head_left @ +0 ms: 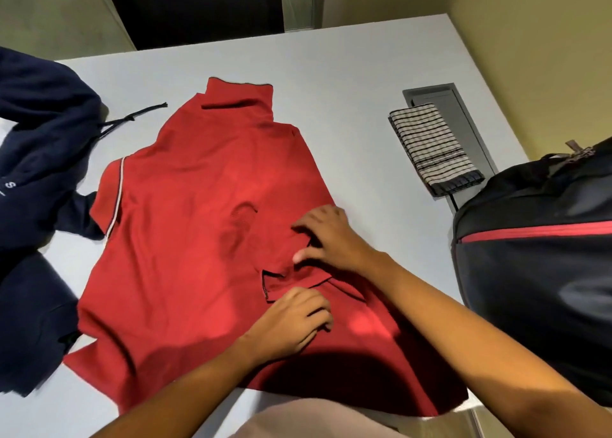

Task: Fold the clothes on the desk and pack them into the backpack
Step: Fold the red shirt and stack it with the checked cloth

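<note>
A red polo shirt [185, 225] lies spread across the white desk [347, 73], its collar end toward me and its hem at the far side. My right hand [328, 235] rests on the shirt near the collar, fingers bent and pinching a dark-edged fold of it. Just below, my left hand [291, 321] has its fingers curled into the red fabric beside the collar flap. A black backpack [536, 272] with a red stripe stands at the right edge of the desk.
A navy hoodie [39, 133] with a drawstring is heaped at the left side of the desk. A folded striped cloth [430, 146] lies on a grey cable hatch [463, 113] behind the backpack. Yellow walls close in at the right.
</note>
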The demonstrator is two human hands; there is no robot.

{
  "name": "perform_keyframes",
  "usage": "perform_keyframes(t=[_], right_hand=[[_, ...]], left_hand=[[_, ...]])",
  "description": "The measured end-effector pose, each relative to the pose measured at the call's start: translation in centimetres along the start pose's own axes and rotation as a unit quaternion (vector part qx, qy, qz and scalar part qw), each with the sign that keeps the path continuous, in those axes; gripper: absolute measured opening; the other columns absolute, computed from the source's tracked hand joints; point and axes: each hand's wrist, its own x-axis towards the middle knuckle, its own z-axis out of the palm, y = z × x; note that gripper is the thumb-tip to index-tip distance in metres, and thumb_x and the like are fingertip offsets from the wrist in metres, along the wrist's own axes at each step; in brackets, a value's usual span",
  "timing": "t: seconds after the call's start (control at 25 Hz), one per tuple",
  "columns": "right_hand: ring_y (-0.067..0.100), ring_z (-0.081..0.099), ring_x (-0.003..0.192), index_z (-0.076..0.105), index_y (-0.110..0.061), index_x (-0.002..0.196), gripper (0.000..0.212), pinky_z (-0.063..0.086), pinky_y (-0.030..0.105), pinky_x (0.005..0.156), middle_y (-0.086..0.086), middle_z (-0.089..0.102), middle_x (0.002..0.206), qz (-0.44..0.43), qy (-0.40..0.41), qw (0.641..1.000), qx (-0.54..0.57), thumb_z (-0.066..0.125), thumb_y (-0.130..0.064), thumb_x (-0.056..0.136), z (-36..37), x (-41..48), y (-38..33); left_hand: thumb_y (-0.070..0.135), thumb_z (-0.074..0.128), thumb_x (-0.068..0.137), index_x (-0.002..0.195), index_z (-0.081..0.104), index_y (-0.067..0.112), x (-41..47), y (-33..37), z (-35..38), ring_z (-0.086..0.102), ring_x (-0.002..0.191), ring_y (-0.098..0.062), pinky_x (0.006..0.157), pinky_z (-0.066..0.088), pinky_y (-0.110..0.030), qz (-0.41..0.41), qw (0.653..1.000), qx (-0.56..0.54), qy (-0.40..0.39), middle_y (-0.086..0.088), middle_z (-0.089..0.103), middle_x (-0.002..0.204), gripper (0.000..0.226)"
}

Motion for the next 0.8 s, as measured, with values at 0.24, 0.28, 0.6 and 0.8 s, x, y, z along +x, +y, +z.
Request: perform_keyframes(t=[0.24,0.28,0.6,0.8], right_hand=[[0.029,0.058,0.087,0.057,-0.014,0.1,0.027,0.041,0.041,0.076,0.007,0.059,0.098,-0.152,0.047,0.981,-0.107,0.065,-0.033,0.083,1.7,-0.9,-1.2],[0.028,0.058,0.082,0.057,-0.012,0.098,0.017,0.041,0.039,0.071,0.007,0.059,0.093,-0.116,0.078,0.989,-0.035,0.061,-0.024,0.087,0.8,-0.7,-0.9],[0.039,0.054,0.107,0.053,0.005,0.113,0.024,0.036,0.04,0.087,0.026,0.056,0.117,0.437,0.35,0.828,0.029,0.045,0.004,0.091,-10.1,-0.8,11.2],[0.04,0.049,0.109,0.05,0.006,0.122,0.041,0.038,0.041,0.098,0.024,0.051,0.12,0.284,0.306,0.907,-0.052,0.047,0.009,0.081,-6.6,-4.1,9.0]], left_hand=[[0.016,0.049,0.075,0.093,0.048,0.023,-3.5,-2.6,-2.5,0.048,0.091,-0.021,0.076,0.033,-0.032,-0.144,0.985,0.024,0.093,0.001,0.049,0.102,0.02],[0.016,0.048,0.074,0.096,0.051,0.023,-3.8,-3.1,-2.8,0.048,0.093,-0.021,0.078,0.033,-0.031,-0.164,0.981,0.029,0.104,0.001,0.051,0.104,0.023],[0.023,0.038,0.088,0.131,0.056,0.017,-4.2,-5.6,-3.5,0.047,0.127,-0.021,0.105,0.034,-0.035,-0.321,0.936,0.08,0.118,0.001,0.054,0.137,0.047],[0.044,0.028,0.093,0.15,0.027,0.029,-6.8,-6.3,-2.1,0.024,0.144,-0.025,0.112,0.026,-0.05,-0.411,0.903,0.125,0.024,0.001,0.023,0.159,0.06]])
